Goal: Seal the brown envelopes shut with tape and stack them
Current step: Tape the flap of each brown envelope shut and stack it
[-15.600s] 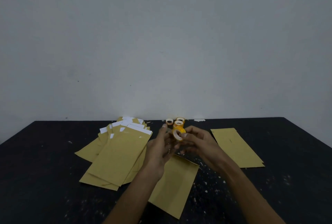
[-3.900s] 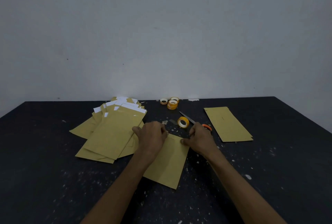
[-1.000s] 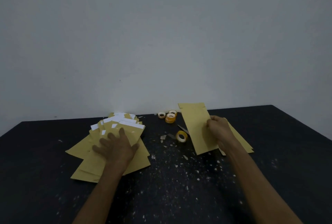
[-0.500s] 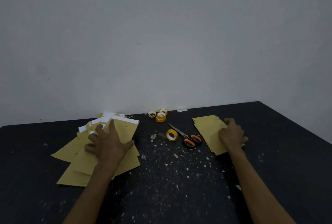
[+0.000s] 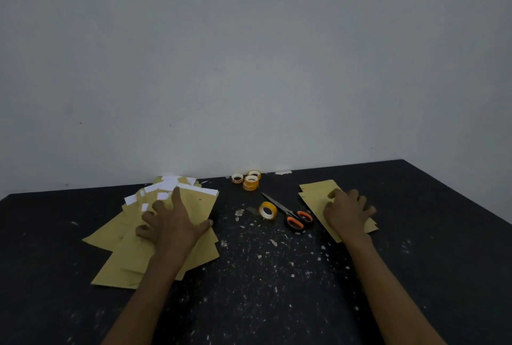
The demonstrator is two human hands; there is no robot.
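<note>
Set down now, brown envelope (image 5: 313, 195) lies flat under right hand (image 5: 347, 213)

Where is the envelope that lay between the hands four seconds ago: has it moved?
Yes. It moved right, past the scissors, and now tops the stack of envelopes under the right hand.

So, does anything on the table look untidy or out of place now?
Yes. Small white scraps litter the middle of the black table. The envelope pile under the left hand is fanned out askew, not squared. The stack under the right hand has stepped, uneven edges.
</note>
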